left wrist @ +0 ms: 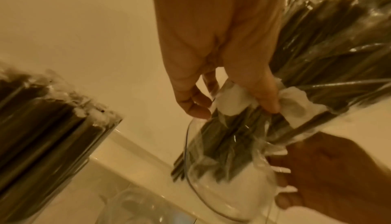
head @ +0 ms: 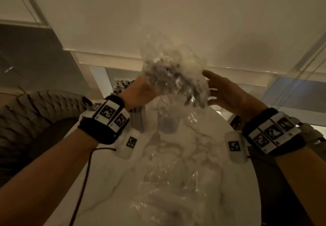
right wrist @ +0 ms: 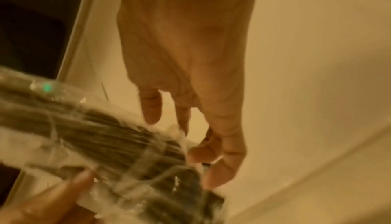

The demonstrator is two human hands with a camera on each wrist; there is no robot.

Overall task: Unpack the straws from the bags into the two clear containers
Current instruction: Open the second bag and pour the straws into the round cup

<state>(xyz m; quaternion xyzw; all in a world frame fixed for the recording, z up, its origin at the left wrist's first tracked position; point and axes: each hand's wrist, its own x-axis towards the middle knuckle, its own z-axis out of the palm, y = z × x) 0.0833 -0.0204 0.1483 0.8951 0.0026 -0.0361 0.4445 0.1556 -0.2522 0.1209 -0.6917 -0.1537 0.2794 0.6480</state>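
Note:
Both hands hold a clear plastic bag of dark straws (head: 173, 75) up over the white table. My left hand (head: 142, 92) grips the bag's left side, its thumb and fingers (left wrist: 266, 97) curled round the bundle (left wrist: 317, 47). On the other side my right hand (head: 224, 92) holds the bag (right wrist: 101, 144), with curled fingertips (right wrist: 201, 155) on the plastic. The straws' lower ends poke into the mouth of a clear container (left wrist: 232, 194), which stands on the table under the bag (head: 167, 121). A second clear container (left wrist: 48, 127), packed with dark straws, stands to the left, partly hidden behind my left wrist (head: 121, 84).
Crumpled clear bags (head: 176, 181) lie on the white table (head: 105, 181) in front of me. A woven chair back (head: 35, 111) curves round the table's left side and another chair (head: 308, 132) stands at the right. Window blinds hang beyond.

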